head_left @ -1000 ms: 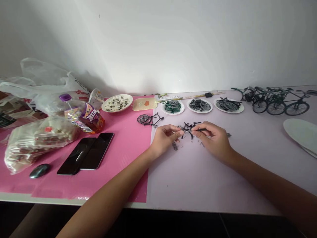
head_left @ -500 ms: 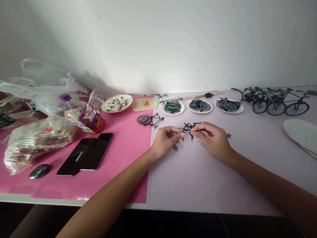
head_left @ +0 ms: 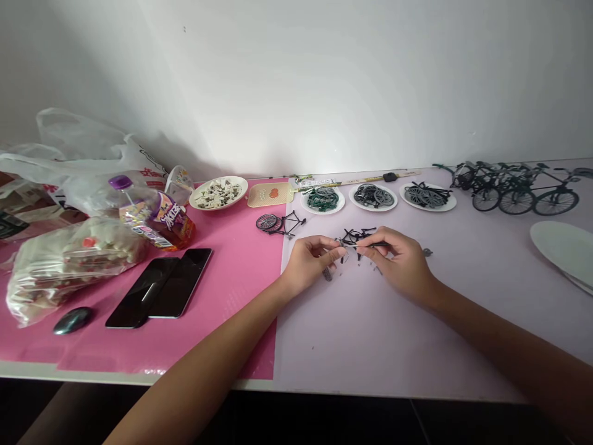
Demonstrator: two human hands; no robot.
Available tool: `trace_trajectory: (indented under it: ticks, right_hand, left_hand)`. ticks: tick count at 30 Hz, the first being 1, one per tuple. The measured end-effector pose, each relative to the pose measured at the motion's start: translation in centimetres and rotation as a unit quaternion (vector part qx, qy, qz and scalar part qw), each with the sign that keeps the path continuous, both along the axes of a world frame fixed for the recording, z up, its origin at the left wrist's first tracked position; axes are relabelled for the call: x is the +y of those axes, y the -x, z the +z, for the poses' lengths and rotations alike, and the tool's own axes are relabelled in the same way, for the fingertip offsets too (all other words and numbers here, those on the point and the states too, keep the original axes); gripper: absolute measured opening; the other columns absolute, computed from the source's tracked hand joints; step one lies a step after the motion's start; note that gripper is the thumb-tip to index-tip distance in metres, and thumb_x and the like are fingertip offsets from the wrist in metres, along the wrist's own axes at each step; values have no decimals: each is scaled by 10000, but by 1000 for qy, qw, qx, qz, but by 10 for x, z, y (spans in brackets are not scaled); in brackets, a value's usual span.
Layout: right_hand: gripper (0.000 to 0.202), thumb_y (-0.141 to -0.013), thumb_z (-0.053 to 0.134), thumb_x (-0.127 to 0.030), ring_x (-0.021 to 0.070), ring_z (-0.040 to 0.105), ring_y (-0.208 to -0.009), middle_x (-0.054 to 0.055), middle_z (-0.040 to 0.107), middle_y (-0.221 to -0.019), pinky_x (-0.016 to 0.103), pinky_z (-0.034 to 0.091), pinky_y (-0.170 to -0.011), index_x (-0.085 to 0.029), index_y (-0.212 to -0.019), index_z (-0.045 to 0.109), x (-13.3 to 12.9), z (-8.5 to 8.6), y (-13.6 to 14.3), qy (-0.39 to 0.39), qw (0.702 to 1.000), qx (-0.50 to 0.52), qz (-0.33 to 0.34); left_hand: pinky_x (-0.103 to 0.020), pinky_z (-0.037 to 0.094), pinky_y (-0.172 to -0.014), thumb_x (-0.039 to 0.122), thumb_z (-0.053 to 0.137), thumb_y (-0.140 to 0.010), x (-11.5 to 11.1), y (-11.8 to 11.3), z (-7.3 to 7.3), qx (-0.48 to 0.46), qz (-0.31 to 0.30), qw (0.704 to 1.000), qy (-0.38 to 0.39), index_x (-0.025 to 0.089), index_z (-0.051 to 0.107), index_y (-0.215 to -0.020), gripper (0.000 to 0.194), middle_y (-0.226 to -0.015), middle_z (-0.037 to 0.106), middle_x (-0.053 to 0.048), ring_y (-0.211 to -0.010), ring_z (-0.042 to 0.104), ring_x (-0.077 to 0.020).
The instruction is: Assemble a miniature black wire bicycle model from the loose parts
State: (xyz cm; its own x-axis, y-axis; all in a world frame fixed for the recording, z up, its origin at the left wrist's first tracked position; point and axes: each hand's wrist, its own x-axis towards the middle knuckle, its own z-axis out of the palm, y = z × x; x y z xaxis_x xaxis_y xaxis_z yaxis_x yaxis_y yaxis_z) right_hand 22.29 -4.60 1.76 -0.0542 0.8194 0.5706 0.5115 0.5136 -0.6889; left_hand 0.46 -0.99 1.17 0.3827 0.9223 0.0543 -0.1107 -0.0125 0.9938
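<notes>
Between thumb and fingers, my left hand (head_left: pixel 309 262) pinches a small grey part (head_left: pixel 340 241), mostly covered by the fingertips. My right hand (head_left: pixel 401 262) grips a thin screwdriver (head_left: pixel 377 245) with a dark handle, its metal shaft pointing left and its tip at the grey part. Just beyond the fingers lie black model bicycle pieces (head_left: pixel 356 235). Tiny loose bits are scattered beneath the hands, and a grey piece (head_left: pixel 327 274) lies under my left hand. A partly built black model bicycle (head_left: pixel 281 224) rests flat to the left, wheels toward the pink side.
Three small plates of parts (head_left: pixel 323 211) line the back, near a tape measure (head_left: pixel 390 177). Finished model bicycles (head_left: pixel 516 201) stand at the right, beyond white plates (head_left: pixel 565 250). On the left are a bowl (head_left: pixel 217 207), a drink bottle (head_left: pixel 155 216), two phones (head_left: pixel 139 296) and bags (head_left: pixel 69 266).
Almost nothing differs. Both hands keep their hold at the same spot, and the screwdriver has shifted or turned only very slightly.
</notes>
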Motion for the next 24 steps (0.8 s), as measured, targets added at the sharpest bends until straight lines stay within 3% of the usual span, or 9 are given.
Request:
trace_trajectory:
  ticks: [6,9,15,20,24]
  right_hand:
    - [179,-998,670,-428,212,673,-864,53,716,-1021,315,541,-701,-264,-1064,696,-3,5,3,100,994,-11,42]
    - [217,-1000,650,-451,206,666,-849,64,705,-1065,318,547,-709,-251,-1084,633,-4,5,3,137,990,-25,28]
    - [286,-1032,609,-521,212,668,-902,81,692,-1145,320,555,-738,-251,-1126,600,-2,-4,-5,168,984,-50,26]
    - [284,-1045,596,-527,229,671,-965,81,703,-1139,326,550,-766,-253,-1120,615,1,-7,-8,159,985,-50,37]
    - [310,-1051,572,-551,223,654,-872,63,713,-1007,324,517,-699,-246,-1054,631,0,-2,-7,172,983,-49,44]
  left_hand:
    - [-244,540,-435,618,954,-659,1,1,0,3,6,1000,-2,119,702,-906,611,-741,682,-17,-520,623,-107]
    - [-267,544,-423,637,943,-661,3,2,0,11,20,1000,-11,124,702,-910,618,-790,704,-37,-514,624,-116]
    - [-222,487,-486,520,929,-747,1,3,1,67,50,994,-67,138,735,-891,452,-786,725,-40,-541,634,-99]
    - [-233,477,-486,528,921,-759,-1,3,3,77,50,994,-66,145,728,-874,444,-715,703,-23,-508,630,-110]
    - [-234,467,-481,550,915,-759,-2,4,4,77,47,994,-62,147,728,-883,461,-649,679,-10,-492,629,-121]
